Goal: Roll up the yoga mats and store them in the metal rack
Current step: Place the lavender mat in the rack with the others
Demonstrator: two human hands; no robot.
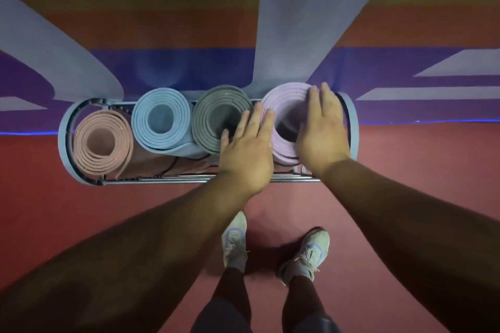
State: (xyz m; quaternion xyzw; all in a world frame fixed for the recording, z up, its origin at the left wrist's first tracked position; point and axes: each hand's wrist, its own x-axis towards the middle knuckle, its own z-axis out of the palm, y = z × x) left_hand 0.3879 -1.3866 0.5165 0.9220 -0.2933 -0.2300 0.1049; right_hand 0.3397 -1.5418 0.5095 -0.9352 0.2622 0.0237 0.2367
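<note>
Storage looks nearly finished: four rolled mats stand on end in the metal rack (71,127), at twelve o'clock from the person's feet. From nine to three o'clock sit the pink mat (101,144), blue mat (162,119), grey mat (216,116) and lilac mat (284,116). The left hand (247,150) and right hand (322,130) rest flat, fingers straight, gripping nothing, on the lilac roll's top. No unrolled mat shows.

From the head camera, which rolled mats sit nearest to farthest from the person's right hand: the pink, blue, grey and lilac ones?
1. lilac mat, under the right hand, at the rack's right end.
2. grey mat, next on the left, under the left hand.
3. blue mat, left of centre.
4. pink mat, at the far left end.
</note>
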